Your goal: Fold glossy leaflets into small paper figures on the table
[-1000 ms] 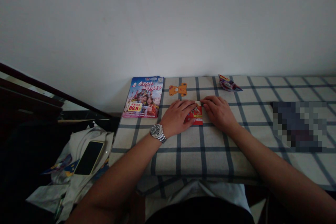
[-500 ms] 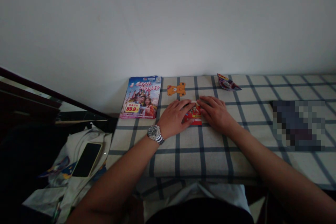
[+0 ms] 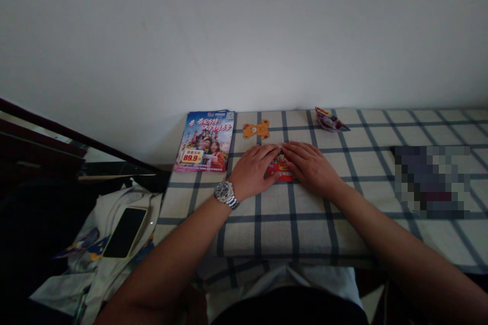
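Neither grip is closed: my left hand and right hand lie open, palms down, on the red folded paper near the far edge of the bench. To crease it well, I'd judge, press evenly, fingertips meeting along the fold

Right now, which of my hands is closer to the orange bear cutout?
Left. The left hand rests on the table just short of the orange bear cutout; the right hand sits farther off, toward the cutout's right.
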`<state>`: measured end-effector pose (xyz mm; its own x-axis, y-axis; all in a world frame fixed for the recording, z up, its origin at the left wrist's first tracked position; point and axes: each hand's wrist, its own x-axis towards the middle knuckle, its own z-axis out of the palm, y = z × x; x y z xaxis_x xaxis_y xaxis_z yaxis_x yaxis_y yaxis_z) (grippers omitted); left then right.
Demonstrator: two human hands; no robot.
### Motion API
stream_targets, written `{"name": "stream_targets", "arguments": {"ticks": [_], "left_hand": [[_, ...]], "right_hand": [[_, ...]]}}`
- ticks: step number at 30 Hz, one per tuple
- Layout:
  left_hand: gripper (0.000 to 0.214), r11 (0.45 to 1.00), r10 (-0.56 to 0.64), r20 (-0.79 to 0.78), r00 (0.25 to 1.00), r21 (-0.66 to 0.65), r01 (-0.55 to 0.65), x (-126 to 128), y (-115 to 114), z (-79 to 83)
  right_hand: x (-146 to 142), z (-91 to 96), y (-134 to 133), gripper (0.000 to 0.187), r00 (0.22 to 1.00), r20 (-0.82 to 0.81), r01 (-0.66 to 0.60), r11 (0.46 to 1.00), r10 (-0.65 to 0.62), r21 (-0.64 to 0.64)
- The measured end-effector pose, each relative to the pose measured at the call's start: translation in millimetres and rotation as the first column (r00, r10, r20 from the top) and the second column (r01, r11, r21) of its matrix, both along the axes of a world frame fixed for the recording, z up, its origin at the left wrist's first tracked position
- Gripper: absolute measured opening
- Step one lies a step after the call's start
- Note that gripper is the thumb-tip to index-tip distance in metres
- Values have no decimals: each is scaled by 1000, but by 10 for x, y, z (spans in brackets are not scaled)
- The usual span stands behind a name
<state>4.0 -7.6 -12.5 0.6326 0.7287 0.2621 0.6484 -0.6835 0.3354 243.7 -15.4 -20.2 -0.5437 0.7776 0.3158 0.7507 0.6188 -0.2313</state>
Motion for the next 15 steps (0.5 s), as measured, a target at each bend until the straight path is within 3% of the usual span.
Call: {"name": "stream_targets", "arguments": {"ticks": [15], "left_hand": [[59, 997, 78, -62, 995, -15, -79, 6, -67, 37]], "right_hand": [[113, -103, -7, 57, 998, 69, 9, 998, -5, -66]]}}
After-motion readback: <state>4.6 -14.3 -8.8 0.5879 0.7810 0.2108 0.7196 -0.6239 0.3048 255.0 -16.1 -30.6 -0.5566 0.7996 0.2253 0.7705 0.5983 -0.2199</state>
